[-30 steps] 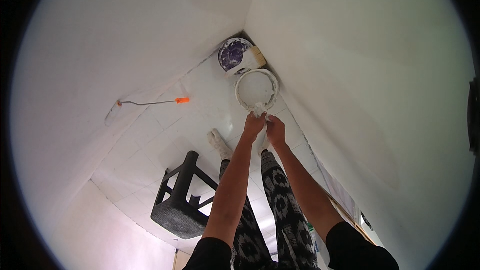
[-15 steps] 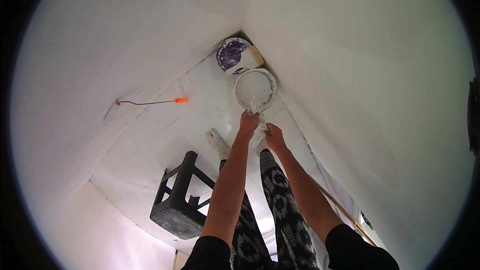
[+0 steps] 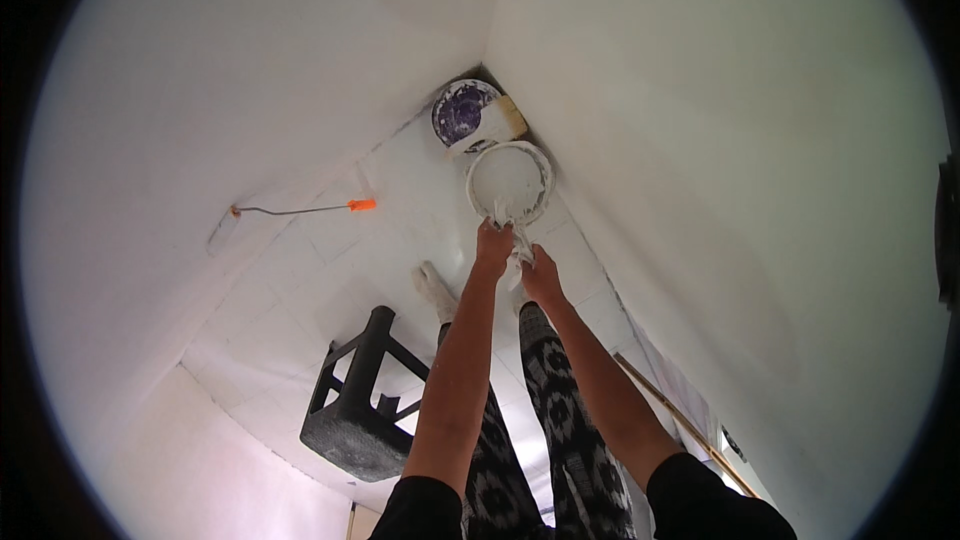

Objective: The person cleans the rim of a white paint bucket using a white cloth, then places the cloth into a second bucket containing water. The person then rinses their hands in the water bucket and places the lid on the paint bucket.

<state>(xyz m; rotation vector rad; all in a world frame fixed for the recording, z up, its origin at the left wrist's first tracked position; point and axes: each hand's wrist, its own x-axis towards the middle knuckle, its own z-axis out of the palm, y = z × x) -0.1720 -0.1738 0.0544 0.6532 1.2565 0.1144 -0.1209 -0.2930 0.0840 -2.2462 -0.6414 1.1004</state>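
Note:
Both of my hands grip a crumpled, wet-looking white cloth [image 3: 523, 248] at the near rim of a round white bucket [image 3: 471, 180]. My left hand [image 3: 494, 243] is closed around it right at the rim, and a strand of the cloth hangs over the bucket's inside. Slightly lower and to the right, my right hand [image 3: 541, 275] is closed on the cloth's other part. Pale, whitish contents fill the bucket's inside, and its wall is smeared. Most of the cloth is hidden by my fingers.
In the wall corner, behind the bucket, a wide brush [image 3: 513, 116] lies on a purple-and-white smeared round tub [image 3: 457, 116]. A paint roller with an orange handle [image 3: 362, 205] lies left. A black stool [image 3: 358, 435] is tipped over near my legs; a wooden pole [image 3: 668, 406] lies right.
My hands have shifted slightly to the left with the cloth between them. The view has moved a little; the bucket, roller and stool stay in place.

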